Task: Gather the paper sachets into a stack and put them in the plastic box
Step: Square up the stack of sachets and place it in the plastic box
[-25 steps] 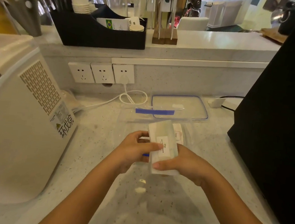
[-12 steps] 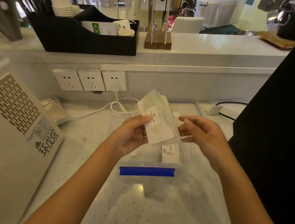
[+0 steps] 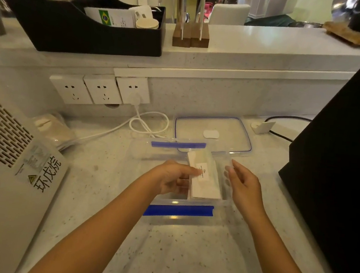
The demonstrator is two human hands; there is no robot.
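Note:
A clear plastic box with blue clip strips on its near and far rims stands on the counter in front of me. A stack of white paper sachets with a small printed label lies inside it, leaning toward the right side. My left hand reaches into the box, its fingers on the stack's left edge and thumb on the top sachet. My right hand hovers just right of the stack, fingers spread and holding nothing.
The box's clear lid with a blue seal lies flat behind the box. A white appliance stands at the left, a black machine at the right. A white cable coils under the wall sockets.
The stack was held up above the box in both hands; now it is down inside the box. My right hand has let go and drawn away to the right.

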